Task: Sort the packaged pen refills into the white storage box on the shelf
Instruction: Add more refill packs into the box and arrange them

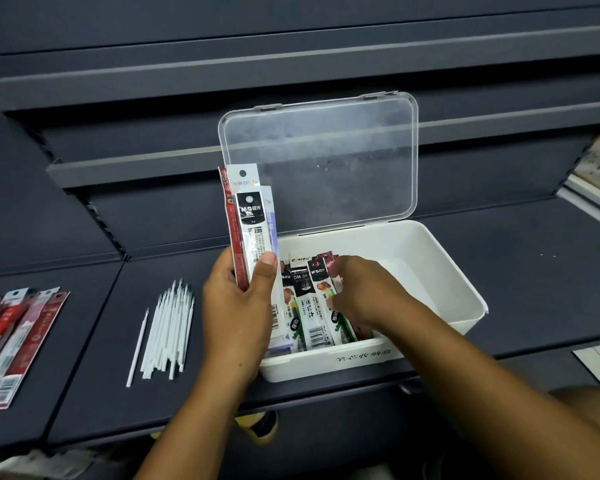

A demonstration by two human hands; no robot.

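Count taken: one white storage box with one clear hinged lid. Two hands are in view, the left hand and the right hand. Held packs gripped in the left hand: at least three, possibly four, overlapping. Boxed packs: at least four showing, others hidden under the right hand. Shelf packs at far left: about five, cut by the frame edge. Loose white refills: one fanned bundle of roughly twenty, too dense for an exact count, plus one single refill lying apart.
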